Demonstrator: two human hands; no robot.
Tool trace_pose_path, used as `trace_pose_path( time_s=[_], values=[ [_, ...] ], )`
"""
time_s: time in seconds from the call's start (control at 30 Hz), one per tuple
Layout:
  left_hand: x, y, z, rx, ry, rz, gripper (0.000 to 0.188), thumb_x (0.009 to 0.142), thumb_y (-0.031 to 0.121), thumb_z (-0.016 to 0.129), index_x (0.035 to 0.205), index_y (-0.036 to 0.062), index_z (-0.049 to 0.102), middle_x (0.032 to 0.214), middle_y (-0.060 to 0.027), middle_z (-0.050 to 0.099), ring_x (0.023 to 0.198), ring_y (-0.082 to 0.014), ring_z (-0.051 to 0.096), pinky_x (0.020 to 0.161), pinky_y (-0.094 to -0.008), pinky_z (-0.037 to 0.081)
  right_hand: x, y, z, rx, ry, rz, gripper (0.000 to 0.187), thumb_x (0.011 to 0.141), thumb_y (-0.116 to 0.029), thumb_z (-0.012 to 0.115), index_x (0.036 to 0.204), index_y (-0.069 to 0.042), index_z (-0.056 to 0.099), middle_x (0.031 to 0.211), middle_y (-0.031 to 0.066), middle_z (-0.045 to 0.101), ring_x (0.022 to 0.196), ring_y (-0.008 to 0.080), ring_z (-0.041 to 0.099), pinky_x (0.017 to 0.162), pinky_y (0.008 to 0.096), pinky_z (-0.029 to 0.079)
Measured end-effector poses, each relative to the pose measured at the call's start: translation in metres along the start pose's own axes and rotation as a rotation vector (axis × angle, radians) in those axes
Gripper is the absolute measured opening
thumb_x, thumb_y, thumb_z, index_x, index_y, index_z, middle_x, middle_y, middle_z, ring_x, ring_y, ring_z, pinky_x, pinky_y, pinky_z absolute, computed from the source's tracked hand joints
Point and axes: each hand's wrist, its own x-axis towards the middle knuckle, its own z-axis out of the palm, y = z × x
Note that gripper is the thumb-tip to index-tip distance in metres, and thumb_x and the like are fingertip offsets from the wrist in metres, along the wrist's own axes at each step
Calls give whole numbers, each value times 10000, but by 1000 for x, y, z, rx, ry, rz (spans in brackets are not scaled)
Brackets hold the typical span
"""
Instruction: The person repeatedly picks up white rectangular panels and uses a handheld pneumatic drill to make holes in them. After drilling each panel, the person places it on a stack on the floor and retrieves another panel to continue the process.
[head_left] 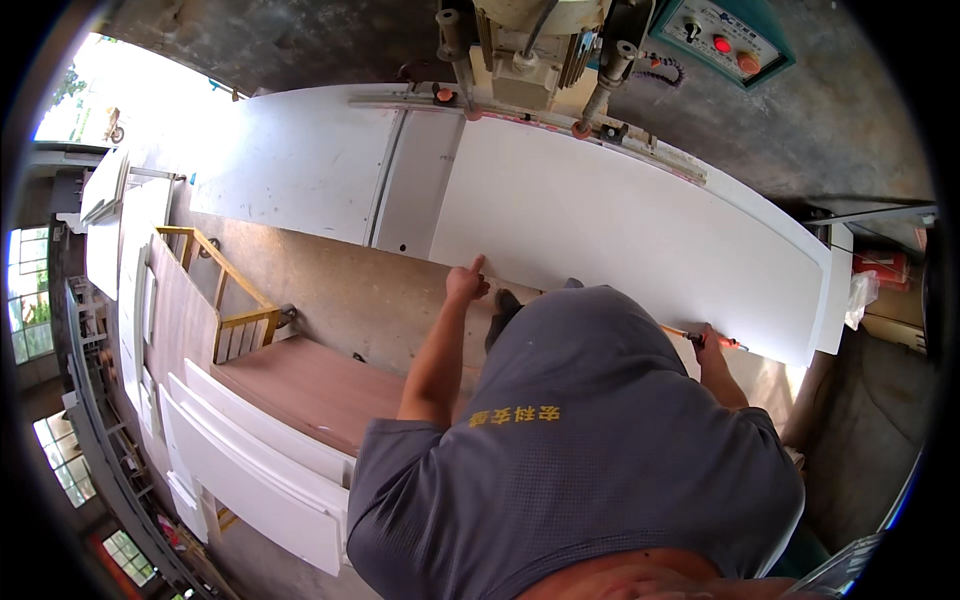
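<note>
A long white panel (640,220) lies flat on the machine's bed in front of me. My left hand (468,282) is at its near edge, left of my body. One finger stretches onto the panel's surface while the others look loosely curled, with nothing seen in them. On the right, my right hand (708,343) is closed round an orange-and-black hand tool (735,345) at the panel's near edge. A thin orange length runs from the tool toward my body. The tool's exact kind is too small to tell.
Above the panel's far edge stands a machine head with a motor (525,60). A teal control box (725,40) is at far right. Left are a pale bed section (290,160), a yellow-framed cart (245,320), a brown board (310,385) and stacked white panels (250,460).
</note>
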Motion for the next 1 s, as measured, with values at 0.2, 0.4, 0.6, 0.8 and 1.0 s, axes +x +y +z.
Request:
trace_pose_path(
  time_s=[0.2, 0.4, 0.6, 0.8, 1.0],
  values=[
    [-7, 2, -5, 91, 11, 17, 599, 827, 512, 643, 611, -42, 573, 571, -122, 601, 492, -231, 619, 480, -347, 518, -1, -6, 12, -96, 15, -3, 226, 897, -289, 613, 875, -86, 518, 798, 59, 558, 732, 202, 598, 679, 352, 573],
    [-23, 23, -43, 565, 462, 516, 626, 669, 443, 780, 1135, 85, 564, 1216, -187, 525, 1141, -314, 495, 942, -452, 411, 12, -1, -3, -36, -50, 67, 207, 894, -273, 613, 894, -96, 504, 765, 49, 569, 679, 191, 612, 649, 353, 578],
    [-26, 55, -76, 1109, 186, 833, 1085, 545, 410, 847, 1454, 250, 277, 1516, -167, 194, 1403, -334, 177, 1131, -450, 201, 26, 11, -5, -282, -205, -232, 96, 842, -126, 542, 789, -106, 464, 693, 36, 481, 609, 175, 537, 640, 336, 565],
    [-23, 64, -68, 1131, 124, 849, 1105, 536, 412, 850, 1457, 200, 277, 1533, -174, 122, 1422, -338, 87, 1138, -507, 106, 44, 2, -21, 27, 65, 118, 127, 794, -62, 567, 843, -95, 455, 764, 43, 469, 645, 172, 515, 675, 310, 550],
    [-47, 46, 38, 1182, -194, 1152, 962, 627, 385, 810, 1435, 191, 324, 1542, -143, 95, 1424, -363, 38, 1137, -533, 67, -28, -11, -2, -45, 313, -347, 276, 785, -55, 593, 1039, 3, 501, 906, 130, 577, 664, 231, 622, 582, 360, 546]
  ],
)
